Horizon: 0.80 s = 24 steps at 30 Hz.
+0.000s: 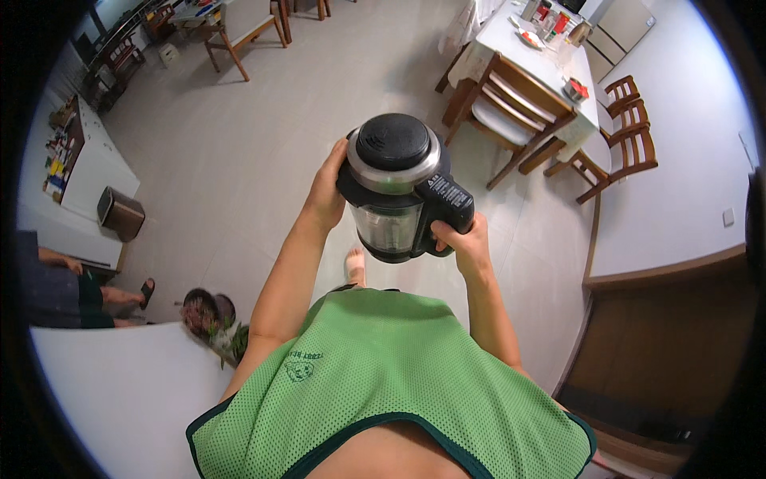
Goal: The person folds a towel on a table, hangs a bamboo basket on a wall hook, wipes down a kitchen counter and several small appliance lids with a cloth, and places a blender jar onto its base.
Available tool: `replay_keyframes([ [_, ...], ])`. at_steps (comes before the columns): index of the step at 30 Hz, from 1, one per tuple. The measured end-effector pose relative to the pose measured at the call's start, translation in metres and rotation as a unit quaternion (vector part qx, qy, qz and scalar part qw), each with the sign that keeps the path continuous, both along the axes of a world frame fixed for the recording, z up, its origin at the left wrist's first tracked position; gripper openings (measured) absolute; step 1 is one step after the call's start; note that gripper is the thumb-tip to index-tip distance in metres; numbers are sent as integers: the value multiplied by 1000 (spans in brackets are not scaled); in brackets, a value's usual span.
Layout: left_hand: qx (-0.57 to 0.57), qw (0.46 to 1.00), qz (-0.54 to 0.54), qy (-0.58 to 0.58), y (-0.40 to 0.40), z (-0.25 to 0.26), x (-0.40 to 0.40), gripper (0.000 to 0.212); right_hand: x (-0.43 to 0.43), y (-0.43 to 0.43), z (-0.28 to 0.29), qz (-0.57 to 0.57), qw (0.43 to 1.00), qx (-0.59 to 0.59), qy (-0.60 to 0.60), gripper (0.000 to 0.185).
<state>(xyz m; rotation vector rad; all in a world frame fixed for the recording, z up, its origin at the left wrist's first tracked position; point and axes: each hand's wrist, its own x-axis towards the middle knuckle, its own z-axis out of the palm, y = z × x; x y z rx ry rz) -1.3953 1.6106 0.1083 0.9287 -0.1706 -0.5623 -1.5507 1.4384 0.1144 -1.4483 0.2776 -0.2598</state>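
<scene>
Between my hands, in front of my chest, I hold a blender jug [389, 224] with clear walls, a steel band and a black lid [393, 142]. My right hand [467, 239] is closed around its black handle [449, 200], which bears printed writing. The palm and fingers of my left hand [329, 188] press against the jug's left side by the black collar; some of those fingers are hidden behind it. The jug looks roughly upright, with its lid on. Whether anything is inside cannot be told.
Ahead to the right stands a dining table [505, 39] with a white cloth, dishes and a wooden chair [514, 114]. More chairs line the right wall. At left are a bin [121, 214], a white cabinet [99, 158], another person [66, 281] and potted plants [209, 311]. My bare foot is below.
</scene>
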Motion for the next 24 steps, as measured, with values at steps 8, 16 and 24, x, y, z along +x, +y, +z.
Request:
replay_keyframes([
  [8,15,998,-57,-29,-104,13,215,36,202,-88,2,-63,998,-10,-4,14],
  [16,20,998,-42,-34,-217,-5,421,39,414,-207,0,-29,999,4,18,15],
  [24,29,999,7,-12,-308,17,633,46,640,-308,20,43,998,-13,36,21],
])
